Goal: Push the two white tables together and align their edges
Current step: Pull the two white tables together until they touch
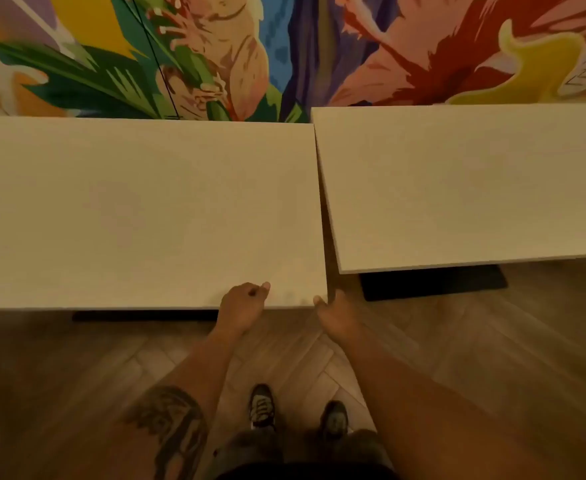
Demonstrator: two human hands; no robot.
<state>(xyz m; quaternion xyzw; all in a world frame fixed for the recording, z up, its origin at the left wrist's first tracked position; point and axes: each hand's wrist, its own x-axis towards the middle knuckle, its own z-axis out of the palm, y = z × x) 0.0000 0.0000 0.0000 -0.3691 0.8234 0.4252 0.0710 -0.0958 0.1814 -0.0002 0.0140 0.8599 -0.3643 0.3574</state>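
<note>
Left hand point(244, 301) gripping near edge of left table point(139, 209), thumb on top; right hand point(336, 315) clasping its near right corner. Right table point(464, 188) just beside, skewed, gap widening nearward. Probably rigid, heavy: slide by edge.

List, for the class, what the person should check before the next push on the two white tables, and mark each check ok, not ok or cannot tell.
1. Left hand on the near edge of the left white rectangular tabletop: ok.
2. Right hand at that tabletop's near right corner: ok.
3. Gap closed between it and the right white rectangular tabletop: not ok, narrow at the wall, wider towards the person.
4. Near edges in line: not ok, the right one sits further back.
5. Feet clear of the black table bases: ok.
6. Far edges against the painted floral wall: cannot tell.
</note>
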